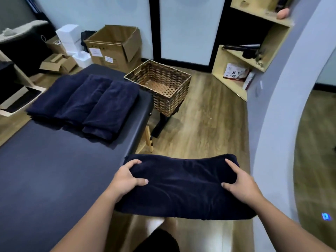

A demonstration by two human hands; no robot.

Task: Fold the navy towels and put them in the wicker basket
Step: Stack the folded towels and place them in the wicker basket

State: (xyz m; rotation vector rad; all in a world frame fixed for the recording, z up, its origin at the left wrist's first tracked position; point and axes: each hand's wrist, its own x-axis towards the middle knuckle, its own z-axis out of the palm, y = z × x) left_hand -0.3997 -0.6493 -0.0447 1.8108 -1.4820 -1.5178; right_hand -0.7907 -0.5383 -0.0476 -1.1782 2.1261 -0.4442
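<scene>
progress: early-to-mid, judged from layout; wicker basket (160,86) looks empty, only its woven floor shows, so 0 towels delivered.
done: 1 folded navy towel (183,186) is off the table and in hand, looks ready to go in.
left: 3 navy towels (83,100) lie side by side, overlapping, on the far part of the massage table (45,175); they look folded lengthwise at least, can't tell if final fold is finished. All 4 need to reach the basket.
held towel location: near, right of the table edge, in the air over the wood floor (209,124), long axis running left-right.
left hand: left hand (125,179) clamped on the towel's left end, thumb on top, fingers wrapped over the far edge.
right hand: right hand (240,182) clamped on the towel's right end, same way, thumb on top pointing inward.
towel vs grip: spans between the 2 hands, middle unsupported, slight sag; both ends stick out a bit past the palms.
basket location: far, just beside the table's far right corner, raised on a dark stand; well apart from the held towel, straight ahead of it.
next need: likely carry forward and lower in flat.
</scene>
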